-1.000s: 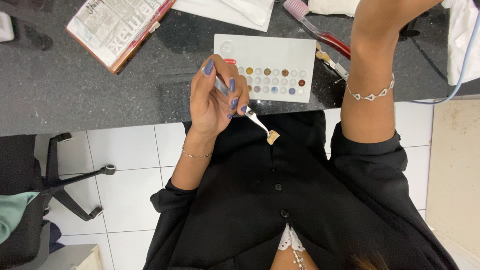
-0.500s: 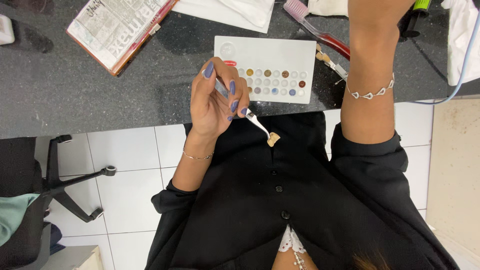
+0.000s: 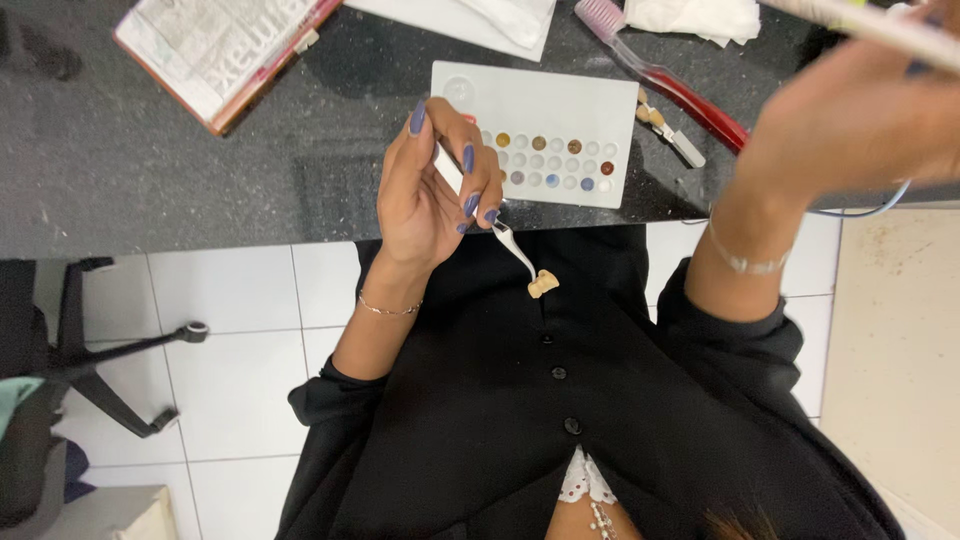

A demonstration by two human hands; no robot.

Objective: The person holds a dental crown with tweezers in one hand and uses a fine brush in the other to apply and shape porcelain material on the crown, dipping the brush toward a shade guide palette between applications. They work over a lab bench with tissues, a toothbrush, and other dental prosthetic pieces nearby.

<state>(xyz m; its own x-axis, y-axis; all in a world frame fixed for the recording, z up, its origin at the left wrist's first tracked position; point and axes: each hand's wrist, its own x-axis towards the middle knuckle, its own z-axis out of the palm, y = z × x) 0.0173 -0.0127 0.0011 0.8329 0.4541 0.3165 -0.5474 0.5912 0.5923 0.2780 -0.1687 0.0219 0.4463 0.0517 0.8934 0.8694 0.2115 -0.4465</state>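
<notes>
Head view: two hands (image 3: 437,190), one tweezers (image 3: 500,225), one tooth piece (image 3: 543,284).

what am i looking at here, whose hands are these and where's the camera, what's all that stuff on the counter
There is no machine here: a person in a black buttoned top works with two bare hands, and the single camera sits on that person's head, looking straight down. That is why you see the chest and sleeves at the bottom of the picture.

The left hand holds a thin metal tool in a pinch grip; at its tip sits a small tooth-shaped beige piece. The right hand is raised near the camera, blurred, gripping a pale stick-like thing that I cannot identify.

On the dark counter lie a white tray with small wells of colour, a red-handled brush, a booklet, white paper and a crumpled tissue. Below is white tiled floor and a chair's base.
</notes>
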